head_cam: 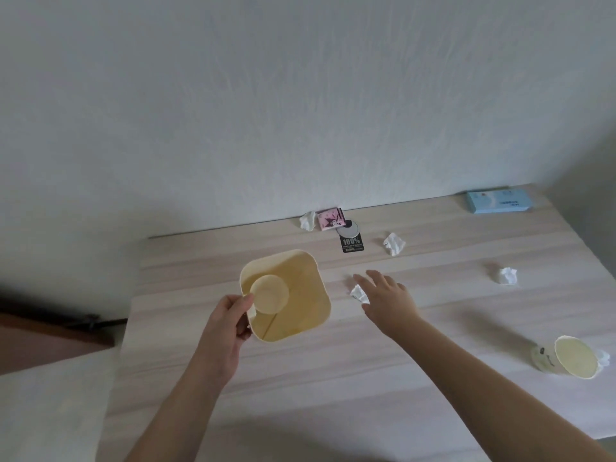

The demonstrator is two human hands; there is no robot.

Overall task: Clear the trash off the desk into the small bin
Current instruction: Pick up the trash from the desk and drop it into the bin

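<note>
A small cream square bin (300,295) stands on the light wooden desk (333,378). My left hand (226,331) grips a paper cup (268,295) over the bin's near-left corner. My right hand (386,298) lies flat with fingers spread, resting on a crumpled white tissue (358,293) right of the bin. More crumpled tissues sit at the back by the wall (307,221), mid-right (394,243) and further right (506,275). A second paper cup (566,360) lies on its side at the right edge, a tissue (604,358) behind it.
A pink packet (330,219) and a black tag with a round disc (350,240) lie near the wall. A blue tissue pack (500,201) sits at the far right corner. The desk's left edge drops off toward a dark floor.
</note>
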